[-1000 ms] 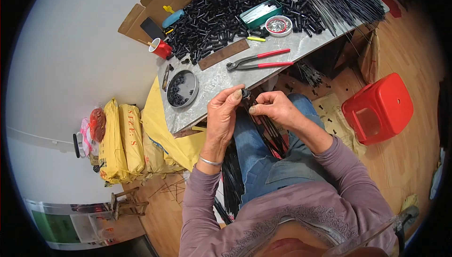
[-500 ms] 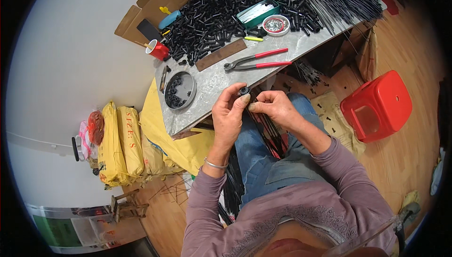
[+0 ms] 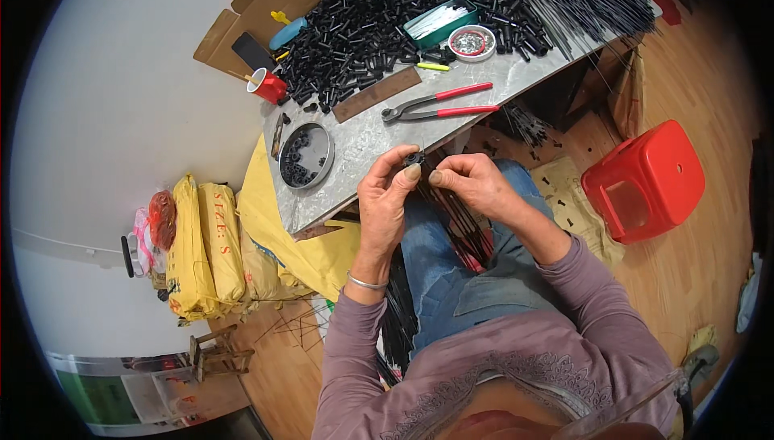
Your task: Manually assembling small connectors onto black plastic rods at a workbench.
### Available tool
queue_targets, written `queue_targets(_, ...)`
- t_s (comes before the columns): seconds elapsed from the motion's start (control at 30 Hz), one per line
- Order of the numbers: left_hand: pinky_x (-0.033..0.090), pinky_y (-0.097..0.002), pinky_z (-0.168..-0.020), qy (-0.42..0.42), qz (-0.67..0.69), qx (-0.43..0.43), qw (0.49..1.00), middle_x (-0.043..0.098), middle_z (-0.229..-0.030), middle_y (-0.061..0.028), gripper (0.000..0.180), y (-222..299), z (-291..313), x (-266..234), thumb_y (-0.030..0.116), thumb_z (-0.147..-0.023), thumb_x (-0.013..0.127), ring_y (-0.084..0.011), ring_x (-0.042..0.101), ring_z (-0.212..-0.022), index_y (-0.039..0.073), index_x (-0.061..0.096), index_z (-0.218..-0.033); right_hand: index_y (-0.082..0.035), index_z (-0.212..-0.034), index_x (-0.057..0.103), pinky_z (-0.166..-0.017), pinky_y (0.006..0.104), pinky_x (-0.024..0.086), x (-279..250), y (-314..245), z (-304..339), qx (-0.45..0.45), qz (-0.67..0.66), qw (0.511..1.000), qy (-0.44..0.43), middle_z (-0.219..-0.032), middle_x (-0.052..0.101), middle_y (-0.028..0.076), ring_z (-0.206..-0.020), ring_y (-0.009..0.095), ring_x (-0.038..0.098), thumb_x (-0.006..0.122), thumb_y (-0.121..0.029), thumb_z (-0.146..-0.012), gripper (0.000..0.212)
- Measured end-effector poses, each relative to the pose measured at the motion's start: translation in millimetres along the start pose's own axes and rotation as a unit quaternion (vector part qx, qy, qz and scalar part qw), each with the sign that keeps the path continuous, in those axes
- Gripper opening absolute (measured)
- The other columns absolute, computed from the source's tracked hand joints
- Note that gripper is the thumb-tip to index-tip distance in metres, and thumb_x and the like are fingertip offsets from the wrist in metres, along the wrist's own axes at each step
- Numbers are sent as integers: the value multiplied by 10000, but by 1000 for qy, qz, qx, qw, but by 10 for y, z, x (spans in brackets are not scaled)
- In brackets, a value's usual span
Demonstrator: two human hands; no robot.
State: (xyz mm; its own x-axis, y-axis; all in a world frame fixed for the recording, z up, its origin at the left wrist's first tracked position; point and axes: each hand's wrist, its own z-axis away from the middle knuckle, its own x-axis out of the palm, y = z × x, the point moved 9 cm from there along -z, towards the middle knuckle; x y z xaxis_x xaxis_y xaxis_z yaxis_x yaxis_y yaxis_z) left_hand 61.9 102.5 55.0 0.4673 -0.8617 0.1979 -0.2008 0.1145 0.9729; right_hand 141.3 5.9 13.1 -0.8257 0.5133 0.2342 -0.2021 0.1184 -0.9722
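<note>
The left hand (image 3: 387, 198) pinches a small black cap (image 3: 414, 157) between thumb and forefinger, held just over the near edge of the desk (image 3: 363, 145). The right hand (image 3: 476, 182) sits close beside it, fingertips closed on the top ends of thin black rods (image 3: 459, 222) that run down across the lap; the two hands nearly touch at the cap. Whether a rod tip is already seated in the cap is too small to tell.

To do this well, it seems best to keep the cap steady in the left pinch, bring one rod end straight in line with its opening, and push along the rod's length rather than sideways, since such thin rods would likely bend. Holding the rod close to its tip should give better control.

Farther out on the desk lie red-handled pincers (image 3: 439, 103), a round tin (image 3: 306, 155) holding more black pieces, a wooden ruler (image 3: 377, 94), and a big heap of black tubes (image 3: 379, 12). A red stool (image 3: 645, 182) stands on the floor to the right, and yellow sacks (image 3: 205, 238) lie to the left.
</note>
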Motion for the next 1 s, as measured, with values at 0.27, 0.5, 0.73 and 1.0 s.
queue_targets(0.27, 423, -187, -727, 15, 55, -1, 998, 596, -953, 7, 301, -21, 22, 28, 66, -869, 663, -55, 516, -810, 2, 602, -1157, 33, -768, 656, -554, 261, 444, -41, -133, 41, -44, 117, 990, 64, -638, 611, 26, -607, 64, 528, 651, -199, -855, 248)
queue_targets(0.5, 430, -192, -746, 4, 102, -16, 995, 601, -971, -5, 308, -95, 97, 95, 74, -866, 671, -60, 525, -830, 4, 601, -1157, 20, -749, 644, -536, 254, 438, -90, 7, 39, -8, 72, 996, 53, -630, 606, 20, -588, 65, 527, 666, -210, -851, 253)
queue_targets(0.73, 474, -268, -836, -91, 139, -26, 986, 613, -1012, -54, 337, -122, 98, 72, 133, -810, 732, -151, 593, -923, 1, 617, -1098, -81, -779, 622, -543, 198, 413, 8, 310, 56, 151, -28, 980, -123, -689, 566, -57, -613, 33, 491, 714, -235, -827, 186)
queue_targets(1.0, 442, -248, -754, -312, 153, -55, 936, 554, -902, -62, 303, -135, 117, 306, 216, -795, 747, -210, 564, -887, 79, 663, -1051, -63, -720, 594, -526, 206, 396, 208, 225, 204, 129, -31, 972, -194, -663, 552, -33, -600, 46, 484, 781, -204, -745, 235)
